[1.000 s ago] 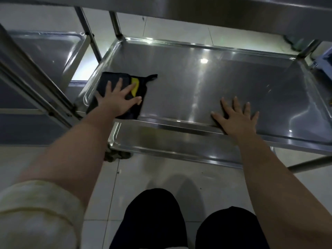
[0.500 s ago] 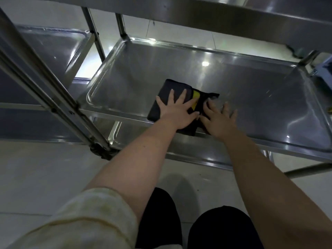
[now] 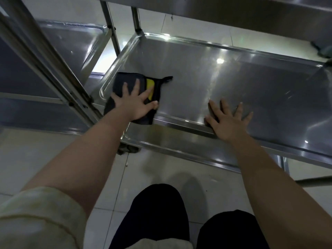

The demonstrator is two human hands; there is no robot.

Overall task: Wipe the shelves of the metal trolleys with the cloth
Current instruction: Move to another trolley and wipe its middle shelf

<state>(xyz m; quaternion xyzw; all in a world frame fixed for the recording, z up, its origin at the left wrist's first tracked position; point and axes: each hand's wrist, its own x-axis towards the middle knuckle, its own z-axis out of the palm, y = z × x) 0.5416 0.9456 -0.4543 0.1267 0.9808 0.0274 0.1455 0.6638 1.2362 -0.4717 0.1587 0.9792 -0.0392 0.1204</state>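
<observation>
From my head camera, looking down: my left hand (image 3: 133, 105) lies flat on the dark cloth (image 3: 124, 80), fingers (image 3: 136, 87) spread and straight, pressing it down without pinching it. The cloth has a yellow patch (image 3: 150, 87) showing between my fingers and a small loop (image 3: 167, 79) sticking out at its far right corner. It sits in the near left corner of the trolley's middle shelf (image 3: 260, 87), and its near edge drapes over the shelf's front rim.

My right hand (image 3: 228, 121) is well apart from the cloth, to its right. It rests palm down on the bare steel, with the heel of the hand on the front rim and the fingers (image 3: 224, 107) fanned out, holding nothing.

Below the middle shelf the lower shelf (image 3: 170, 141) juts out toward me, with a caster (image 3: 128, 150) under its left corner. Another shelf (image 3: 233, 13) runs overhead. A second trolley (image 3: 71, 44) stands just beside, on the left. My pale sleeve (image 3: 36, 218) and dark trousers (image 3: 158, 212) show over the tiled floor (image 3: 45, 155).
</observation>
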